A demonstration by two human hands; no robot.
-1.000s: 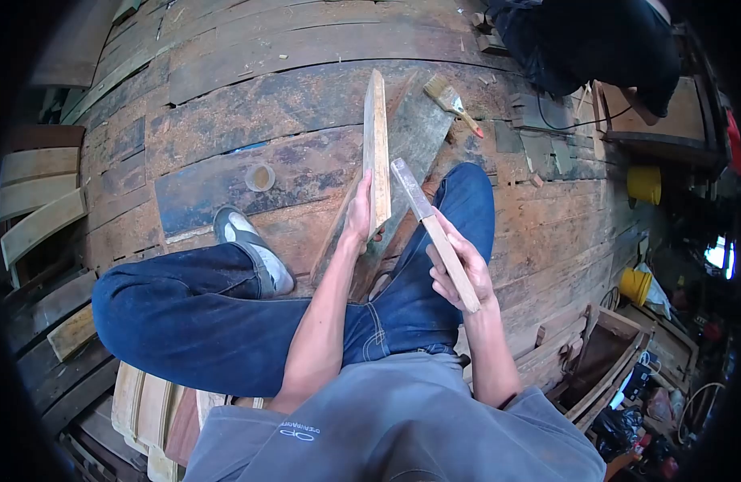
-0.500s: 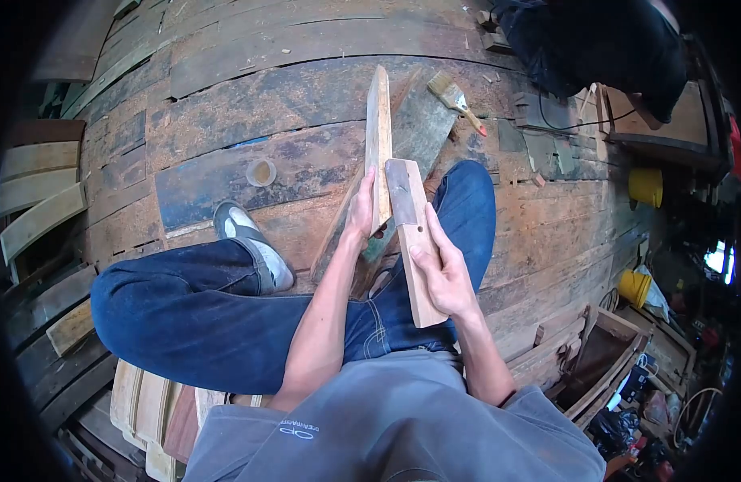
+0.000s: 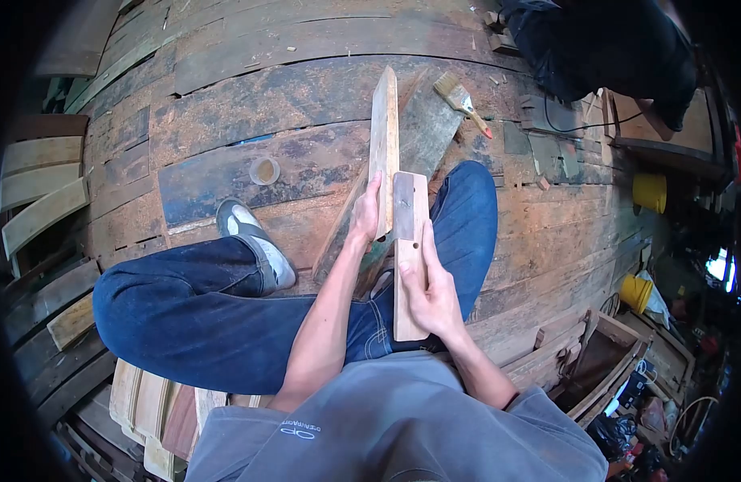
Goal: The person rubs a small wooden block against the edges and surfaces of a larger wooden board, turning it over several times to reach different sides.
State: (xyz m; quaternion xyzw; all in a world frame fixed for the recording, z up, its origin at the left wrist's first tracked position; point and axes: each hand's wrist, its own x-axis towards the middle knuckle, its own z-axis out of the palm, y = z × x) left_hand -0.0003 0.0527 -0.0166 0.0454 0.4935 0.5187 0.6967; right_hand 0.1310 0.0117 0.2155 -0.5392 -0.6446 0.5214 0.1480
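Note:
My left hand (image 3: 365, 210) is closed on a pale wooden board (image 3: 384, 136), which points away from me with its narrow edge turned up. In my right hand (image 3: 432, 296) is a shorter wooden piece (image 3: 409, 255), gripped along its right side with the thumb on top. That piece has a grey-brown section at its far end and a small dark hole near the middle. Its far end lies right beside the near end of the board. Underneath, a worn grey plank (image 3: 428, 120) rests on the floor between my legs, with a paintbrush (image 3: 462, 104) at its far end.
A small round cup (image 3: 265, 171) stands on the dusty plank floor (image 3: 250, 88) to the left. Curved wooden pieces (image 3: 41, 189) are stacked at far left. Another person (image 3: 603, 48) is at upper right, near a cable. Yellow buckets (image 3: 648, 193) and a wooden crate (image 3: 607, 353) stand at right.
The shorter piece has turned more upright and come slightly nearer to me with my right hand. The board in my left hand has shifted a little to the right.

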